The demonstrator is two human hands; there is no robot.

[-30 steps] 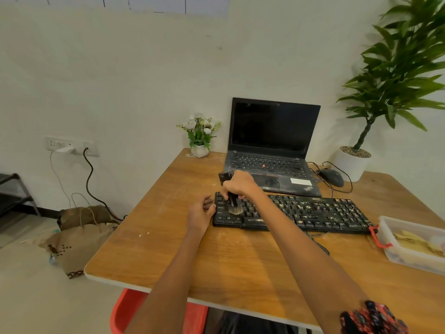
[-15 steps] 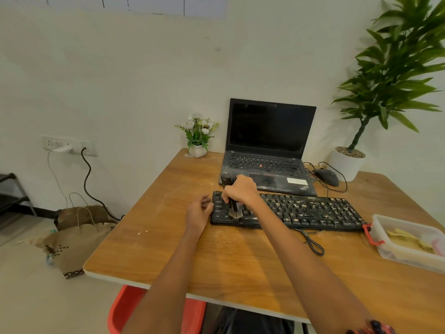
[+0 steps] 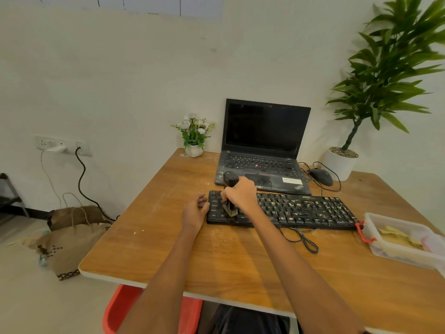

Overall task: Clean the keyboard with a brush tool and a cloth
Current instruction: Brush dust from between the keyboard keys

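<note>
1. The black wired keyboard [image 3: 284, 209] lies on the wooden desk [image 3: 228, 256], just in front of the open laptop [image 3: 262, 150].
2. The right hand [image 3: 242, 195] is curled round the brush tool [image 3: 230, 196], which it holds upright with the bristles down on the keyboard's left-end keys.
3. The left hand [image 3: 195, 210] holds nothing. Its fingers lie loosely against the keyboard's left edge, apparently steadying it.
4. Pale crumbs [image 3: 298, 206] are scattered across the middle and right keys, so most of the brushing appears still to do.
5. Recommendation: work in short strokes along each row and sweep the debris toward one edge. Keep the bristles at a slight angle so they reach between the keys, and keep the left hand bracing.
6. No cloth can be identified. The clear plastic container [image 3: 404, 239] at the right holds items I cannot make out.
</note>
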